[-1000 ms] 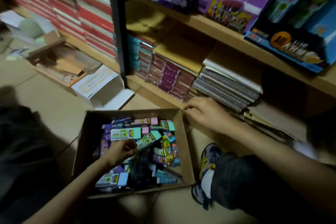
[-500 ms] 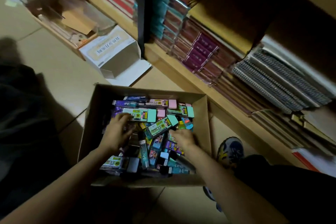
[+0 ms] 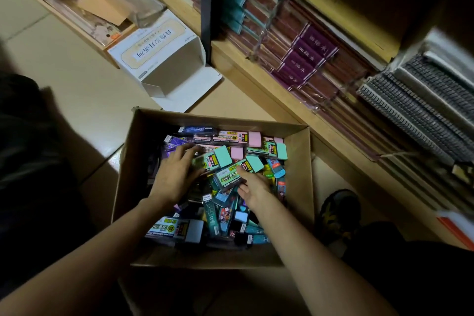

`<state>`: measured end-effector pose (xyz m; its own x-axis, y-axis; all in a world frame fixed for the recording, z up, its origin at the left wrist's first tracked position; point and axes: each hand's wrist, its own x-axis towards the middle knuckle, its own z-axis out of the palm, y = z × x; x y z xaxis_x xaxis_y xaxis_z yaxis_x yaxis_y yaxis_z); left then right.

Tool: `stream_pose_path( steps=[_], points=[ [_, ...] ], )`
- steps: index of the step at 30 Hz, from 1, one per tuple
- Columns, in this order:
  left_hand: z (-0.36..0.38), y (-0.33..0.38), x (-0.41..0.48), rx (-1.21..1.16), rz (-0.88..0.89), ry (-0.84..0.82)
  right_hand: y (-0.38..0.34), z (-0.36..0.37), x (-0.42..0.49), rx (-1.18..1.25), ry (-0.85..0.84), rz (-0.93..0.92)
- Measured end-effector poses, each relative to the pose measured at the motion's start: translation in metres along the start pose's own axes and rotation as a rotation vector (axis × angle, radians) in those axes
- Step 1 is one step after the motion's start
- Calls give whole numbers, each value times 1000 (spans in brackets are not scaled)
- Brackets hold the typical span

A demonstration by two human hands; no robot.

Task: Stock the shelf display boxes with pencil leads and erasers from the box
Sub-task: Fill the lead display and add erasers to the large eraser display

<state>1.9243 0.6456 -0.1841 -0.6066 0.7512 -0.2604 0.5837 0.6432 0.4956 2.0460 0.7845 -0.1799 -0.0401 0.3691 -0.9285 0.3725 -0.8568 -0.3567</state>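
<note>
An open white carton [image 3: 164, 59] lies on the floor against the wooden shelf [image 3: 282, 102], whose low tier is crammed with wrapped notebooks [image 3: 307, 59]. A shoe [image 3: 338, 213] sits just right of the cardboard box [image 3: 143, 151]. The left of the room is too dark to read. The box holds a jumble of pencil lead packs [image 3: 266, 150]. The left hand [image 3: 177, 174] lies spread flat on them. The right hand [image 3: 252, 186] has thumb and finger either side of a green-labelled pack [image 3: 228, 177], but I cannot tell if it grips.
</note>
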Motion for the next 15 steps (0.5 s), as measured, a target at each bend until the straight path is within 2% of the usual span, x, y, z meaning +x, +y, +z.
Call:
stream_pose_path(
  steps=[5,9,12,15],
  points=[
    [-8,-10,10,75,-43,-39,2,-13,0,21,-39,-10],
    [-10,-3,10,175,28,-134,6,-32,-4,-66,-132,-50],
    [-1,9,-2,129,31,-87,10,-46,-6,-137,-170,-85],
    [10,20,-13,12,-42,-10,17,-61,-8,-167,-192,-112]
  ],
)
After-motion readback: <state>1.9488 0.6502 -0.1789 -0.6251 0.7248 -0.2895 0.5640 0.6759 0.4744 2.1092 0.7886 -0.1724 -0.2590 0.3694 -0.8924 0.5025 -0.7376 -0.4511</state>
